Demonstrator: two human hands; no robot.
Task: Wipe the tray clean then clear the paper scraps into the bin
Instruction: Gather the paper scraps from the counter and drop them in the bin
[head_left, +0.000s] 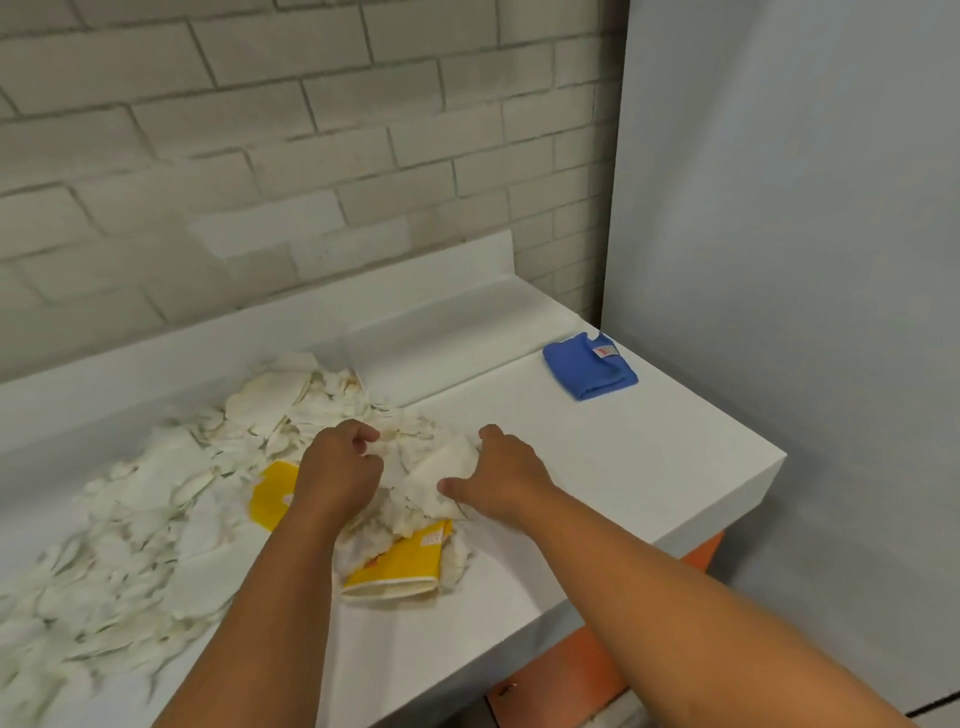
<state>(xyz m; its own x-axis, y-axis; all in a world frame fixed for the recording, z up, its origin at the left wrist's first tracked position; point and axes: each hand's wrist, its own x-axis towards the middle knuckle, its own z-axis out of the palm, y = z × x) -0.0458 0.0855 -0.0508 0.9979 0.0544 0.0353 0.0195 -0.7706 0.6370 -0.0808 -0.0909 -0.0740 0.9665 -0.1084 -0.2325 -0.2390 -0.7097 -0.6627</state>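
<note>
Reaching in from the bottom of the frame, both bare forearms stretch out over the white table (597, 467) toward the heap of paper scraps (171, 499). The left hand (340, 462) has its fingers curled down, pinching a bit of white paper at the near-right edge of the heap. The right hand (501, 475) sits just right of it, thumb sticking out toward the heap and fingers hooked over a bigger crumpled white piece (441, 480) — so both hands are grasping paper, knuckles up. The two hands are close but not touching. Under the scraps, right below the hands, there's a yellow wrapper (400, 564) poking out, with another yellow bit left of the left wrist. A folded blue cloth (589, 366) lies well off to the far right of the heap, near the table's corner — untouched.
</note>
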